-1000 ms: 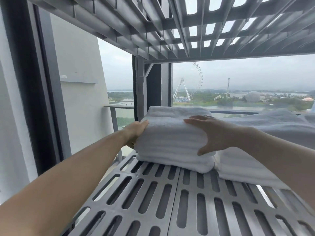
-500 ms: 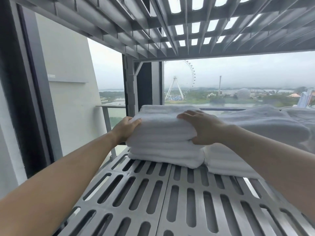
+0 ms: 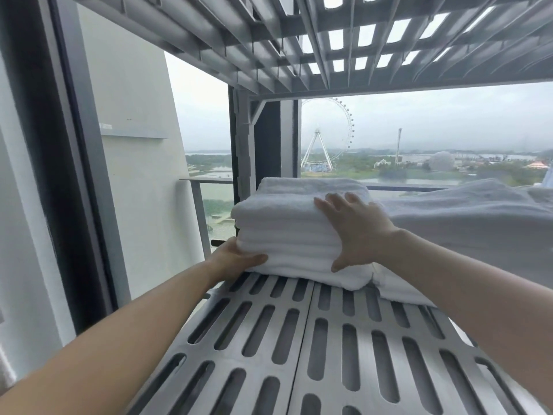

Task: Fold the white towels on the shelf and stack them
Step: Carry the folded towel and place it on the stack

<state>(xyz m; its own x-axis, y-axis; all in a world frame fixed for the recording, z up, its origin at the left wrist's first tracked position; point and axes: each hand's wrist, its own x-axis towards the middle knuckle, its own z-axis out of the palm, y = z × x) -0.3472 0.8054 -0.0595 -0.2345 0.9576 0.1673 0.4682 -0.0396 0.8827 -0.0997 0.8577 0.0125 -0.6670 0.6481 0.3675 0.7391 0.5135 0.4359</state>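
Left hand (image 3: 236, 259) at the near-left corner of the folded stack of white terry towels (image 3: 287, 232): the thumb shows across the front, but the fingers vanish round the stack's end. Right hand (image 3: 356, 232) lies on top, palm hidden against the cloth. The layers blur together, so there's no counting the towels. The loose heap of white towelling (image 3: 478, 223) runs off the right edge, and the right forearm covers where it meets the stack. Both forearms are cut by the frame, and the grey slotted metal shelf (image 3: 329, 354) by the bottom edge. The distant white Ferris wheel (image 3: 350, 127) has its left part behind the dark upright post (image 3: 269, 139).
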